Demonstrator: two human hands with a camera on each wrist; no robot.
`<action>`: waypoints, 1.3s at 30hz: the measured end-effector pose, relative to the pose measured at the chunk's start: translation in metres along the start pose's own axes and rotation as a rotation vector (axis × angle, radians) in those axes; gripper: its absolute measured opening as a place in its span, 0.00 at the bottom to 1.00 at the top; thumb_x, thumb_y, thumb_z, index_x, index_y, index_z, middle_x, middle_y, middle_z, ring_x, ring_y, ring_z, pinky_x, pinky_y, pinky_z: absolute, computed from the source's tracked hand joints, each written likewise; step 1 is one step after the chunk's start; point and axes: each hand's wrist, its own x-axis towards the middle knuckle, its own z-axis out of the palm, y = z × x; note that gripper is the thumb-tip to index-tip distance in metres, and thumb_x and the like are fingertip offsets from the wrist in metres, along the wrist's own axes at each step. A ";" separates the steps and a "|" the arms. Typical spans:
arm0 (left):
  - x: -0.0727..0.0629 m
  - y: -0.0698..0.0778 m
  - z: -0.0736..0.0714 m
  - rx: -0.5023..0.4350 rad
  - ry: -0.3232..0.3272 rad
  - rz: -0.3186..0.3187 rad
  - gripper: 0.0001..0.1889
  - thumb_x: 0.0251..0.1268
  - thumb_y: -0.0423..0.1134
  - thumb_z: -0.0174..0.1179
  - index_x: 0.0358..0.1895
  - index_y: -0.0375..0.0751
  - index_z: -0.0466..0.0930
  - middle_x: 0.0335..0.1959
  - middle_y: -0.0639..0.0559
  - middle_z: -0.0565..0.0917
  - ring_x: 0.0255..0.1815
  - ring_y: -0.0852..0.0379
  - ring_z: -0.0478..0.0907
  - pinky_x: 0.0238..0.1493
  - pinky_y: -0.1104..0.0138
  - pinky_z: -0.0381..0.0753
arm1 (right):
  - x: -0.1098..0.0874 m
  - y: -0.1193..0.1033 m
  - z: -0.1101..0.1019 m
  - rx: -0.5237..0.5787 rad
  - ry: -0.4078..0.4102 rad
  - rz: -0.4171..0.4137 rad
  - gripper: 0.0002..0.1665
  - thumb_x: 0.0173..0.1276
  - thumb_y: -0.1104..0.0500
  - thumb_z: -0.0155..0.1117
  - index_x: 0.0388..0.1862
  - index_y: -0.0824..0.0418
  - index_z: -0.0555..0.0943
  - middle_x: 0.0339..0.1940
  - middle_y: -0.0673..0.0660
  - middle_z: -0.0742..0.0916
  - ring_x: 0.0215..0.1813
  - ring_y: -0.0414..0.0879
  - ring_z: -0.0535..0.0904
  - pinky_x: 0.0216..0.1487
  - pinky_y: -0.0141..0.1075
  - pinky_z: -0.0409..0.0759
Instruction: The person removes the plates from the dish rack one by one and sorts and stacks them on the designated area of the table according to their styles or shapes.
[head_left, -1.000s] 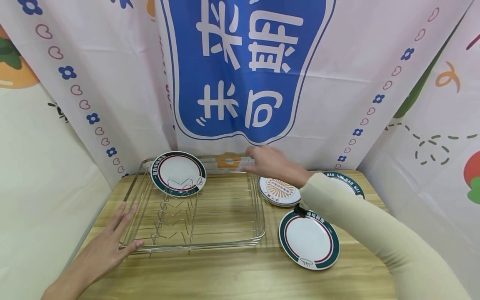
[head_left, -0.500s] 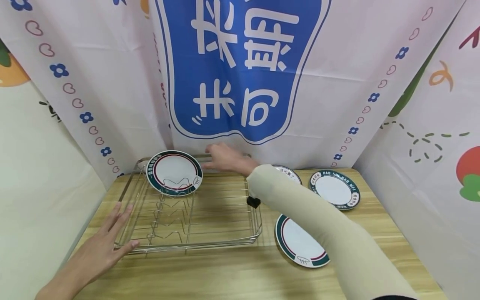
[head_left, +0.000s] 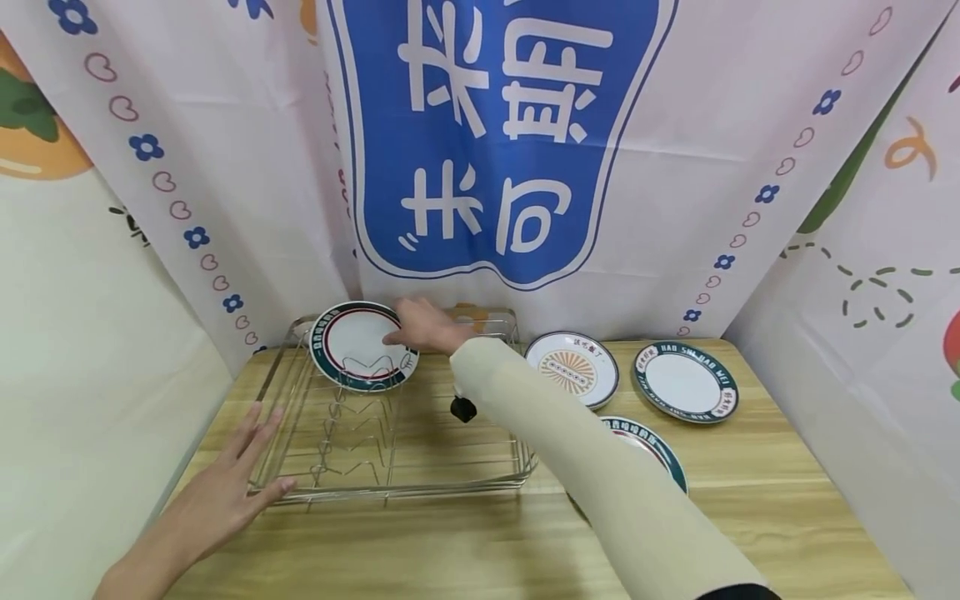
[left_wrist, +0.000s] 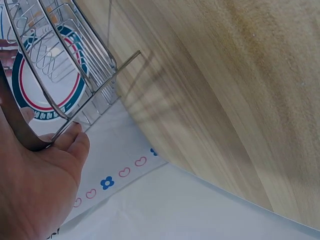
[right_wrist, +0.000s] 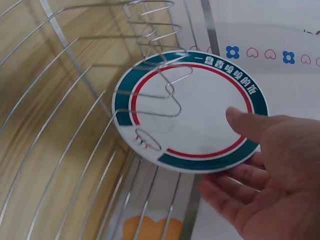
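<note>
In the head view, a white plate (head_left: 358, 346) with a green rim and red ring leans at the back left of a wire dish rack (head_left: 461, 483). My right hand (head_left: 429, 325) pinches its right edge. In the right wrist view, the thumb lies on the plate's (right_wrist: 195, 107) face and the other fingers go behind it. Thin wire dividers (right_wrist: 172, 92) cross in front of the plate. My left hand (head_left: 217, 500) rests at the rack's front left corner with fingers spread. The left wrist view shows that hand (left_wrist: 45, 175) against the rack's thick wire frame (left_wrist: 80, 107).
Right of the rack sits a small stack of white plates (head_left: 581, 367) with an orange sunburst. A green-rimmed plate (head_left: 686, 382) lies farther right. Another green-rimmed plate (head_left: 660, 450) is partly hidden under my right sleeve (head_left: 570, 450). A printed cloth (head_left: 660, 208) hangs behind the wooden table (head_left: 772, 500).
My right hand has moved left across the back of the rack and taken hold of the leaning plate's edge. My left hand has stayed at the rack's corner.
</note>
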 end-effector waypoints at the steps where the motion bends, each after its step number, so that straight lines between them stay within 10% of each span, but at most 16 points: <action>1: 0.000 0.000 0.000 -0.001 -0.002 -0.002 0.54 0.73 0.57 0.66 0.89 0.58 0.35 0.89 0.39 0.34 0.33 0.45 0.88 0.25 0.47 0.84 | 0.002 0.000 0.001 0.008 0.008 0.003 0.20 0.75 0.50 0.72 0.55 0.62 0.84 0.40 0.53 0.88 0.36 0.43 0.81 0.35 0.32 0.77; 12: 0.000 0.001 0.000 0.005 0.006 0.005 0.53 0.73 0.56 0.65 0.89 0.58 0.36 0.89 0.40 0.35 0.32 0.49 0.88 0.24 0.51 0.83 | 0.013 0.007 0.012 0.103 0.023 0.036 0.12 0.78 0.56 0.68 0.52 0.63 0.87 0.44 0.56 0.91 0.40 0.45 0.85 0.39 0.32 0.80; 39: -0.001 0.001 -0.001 0.007 0.003 -0.002 0.52 0.74 0.57 0.64 0.89 0.57 0.37 0.89 0.41 0.35 0.34 0.43 0.89 0.27 0.48 0.85 | 0.011 0.004 0.019 -0.094 0.141 -0.003 0.10 0.83 0.61 0.58 0.41 0.61 0.85 0.32 0.53 0.87 0.32 0.43 0.83 0.29 0.31 0.77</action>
